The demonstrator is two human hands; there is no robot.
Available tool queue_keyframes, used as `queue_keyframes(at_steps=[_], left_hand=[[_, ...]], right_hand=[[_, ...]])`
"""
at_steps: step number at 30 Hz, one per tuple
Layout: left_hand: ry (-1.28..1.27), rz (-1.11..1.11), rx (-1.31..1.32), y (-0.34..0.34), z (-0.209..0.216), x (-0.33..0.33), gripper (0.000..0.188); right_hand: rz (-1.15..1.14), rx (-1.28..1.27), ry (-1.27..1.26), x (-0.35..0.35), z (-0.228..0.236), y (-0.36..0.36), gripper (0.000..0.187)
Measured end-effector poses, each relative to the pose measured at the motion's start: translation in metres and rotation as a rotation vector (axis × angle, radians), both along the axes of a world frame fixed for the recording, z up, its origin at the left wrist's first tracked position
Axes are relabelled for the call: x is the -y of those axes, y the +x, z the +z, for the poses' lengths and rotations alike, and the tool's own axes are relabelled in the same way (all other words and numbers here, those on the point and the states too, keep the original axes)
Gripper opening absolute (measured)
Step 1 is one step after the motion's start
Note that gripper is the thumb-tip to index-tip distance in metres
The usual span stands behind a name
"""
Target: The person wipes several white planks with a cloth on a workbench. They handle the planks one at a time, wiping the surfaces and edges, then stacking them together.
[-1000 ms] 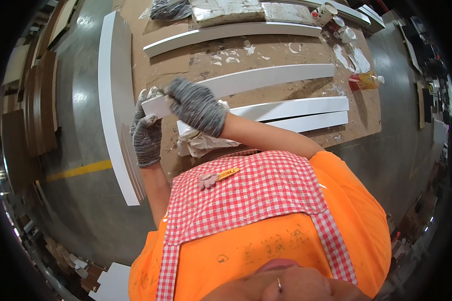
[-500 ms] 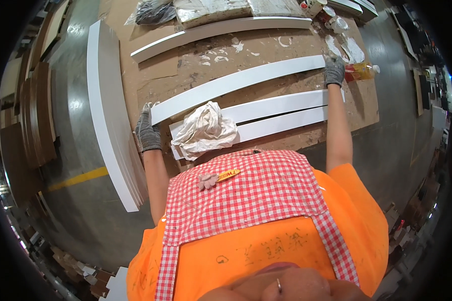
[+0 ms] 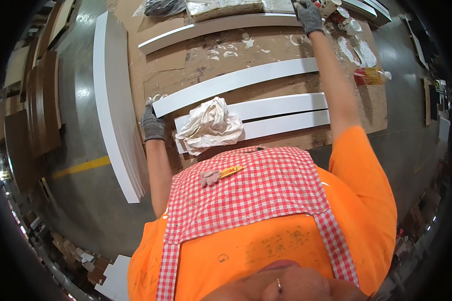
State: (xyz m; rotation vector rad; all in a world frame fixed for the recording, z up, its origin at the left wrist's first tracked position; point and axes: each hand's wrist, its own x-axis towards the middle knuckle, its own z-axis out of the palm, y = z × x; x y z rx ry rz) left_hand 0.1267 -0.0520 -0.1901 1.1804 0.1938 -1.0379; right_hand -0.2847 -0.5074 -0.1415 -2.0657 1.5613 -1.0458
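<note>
White, flat, long board strip (image 3: 236,83) lies across brown, paint-spotted worktop (image 3: 371,108), btwn far white strip (image 3: 221,29) and near pair of white strips (image 3: 281,105); looks bowed, prob. fisheye. Its R end meets R forearm in view, so tip not seen.

L hand, grey knit glove (image 3: 152,121): at strip's L end, fingers curled round it, closed on that end.

R hand, grey knit glove (image 3: 309,19): arm stretched to far side of worktop, over R end of far strip, just beside paper cups (image 3: 330,8). Grip: can't tell how far open or whether it has hold of anything; fingers cut by top edge.

Crumpled off-white cloth (image 3: 211,128) on L part of near pair. Clear plastic bottle w/ red-amber contents (image 3: 370,77) on its side, R edge of worktop. Stack of white boards (image 3: 110,90) L of worktop, nr L hand.
</note>
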Motion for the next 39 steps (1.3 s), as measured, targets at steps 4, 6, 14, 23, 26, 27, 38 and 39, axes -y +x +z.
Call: queue_keyframes(at_steps=[4,6,14,23,26,27,38,39], left_hand=[[-0.028,-0.049,-0.041,-0.008,0.021,0.004,0.044],[-0.061,-0.06,-0.074,-0.013,0.035,0.009,0.044],[-0.217,-0.113,0.015,-0.014,0.055,-0.012,0.035],[0.003,-0.25,0.319,-0.017,0.146,0.004,0.037],[-0.005,-0.382,0.323,-0.011,0.147,-0.003,0.043],[0.01,-0.439,0.312,-0.009,0.141,-0.003,0.044],[0.059,-0.475,0.409,-0.065,0.118,-0.013,0.039],[0.07,-0.459,0.456,-0.068,0.109,-0.016,0.039]], right_hand=[[0.007,-0.421,-0.095,0.066,-0.029,-0.002,0.029],[-0.066,-0.873,-0.433,0.079,-0.066,-0.022,0.04],[0.929,-0.689,0.232,-0.19,0.054,0.049,0.072],[0.819,-0.588,0.201,-0.231,0.074,0.029,0.059],[0.776,-0.418,0.409,-0.234,0.117,0.018,0.041],[0.779,-0.492,0.551,-0.231,0.121,0.012,0.036],[0.742,-0.377,1.073,-0.253,0.124,-0.044,0.027],[0.724,-0.402,1.048,-0.255,0.124,-0.045,0.029]])
